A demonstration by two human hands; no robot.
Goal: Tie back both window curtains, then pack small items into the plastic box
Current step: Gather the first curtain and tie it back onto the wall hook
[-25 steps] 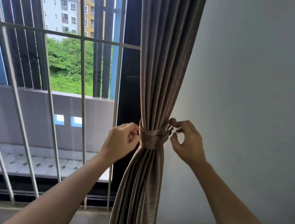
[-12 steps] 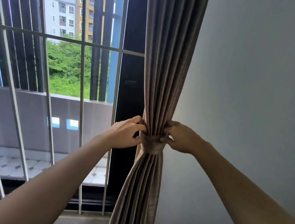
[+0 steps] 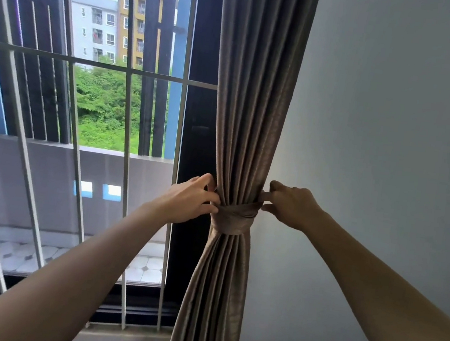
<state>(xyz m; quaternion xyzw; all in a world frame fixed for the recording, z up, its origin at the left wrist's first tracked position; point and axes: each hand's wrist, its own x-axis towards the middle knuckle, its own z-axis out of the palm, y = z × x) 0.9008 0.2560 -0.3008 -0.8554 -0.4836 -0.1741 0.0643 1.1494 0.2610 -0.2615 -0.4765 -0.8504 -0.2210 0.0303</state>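
Curtain [image 3: 248, 117] hangs gathered into one tight column between the barred window [image 3: 99, 105] and the plain wall [image 3: 390, 133]. A tieback band [image 3: 233, 220] of the same cloth is wrapped around its waist.

Your left hand [image 3: 186, 201] curls into the curtain's left edge just above the band, thumb low against the wrap. This probably steadies the bundle so it does not twist. Your right hand [image 3: 291, 206] pinches the band's raised right corner between thumb and forefinger, likely to seat the fastening and snug the wrap.

Against one second ago: your right hand was spread beside a small round knob at the band's end. That knob no longer shows, and the hand has closed onto the cloth. Your left fist has shifted from the band up to the folds.

Second curtain and plastic box: not in view. Packing looks not yet begun.
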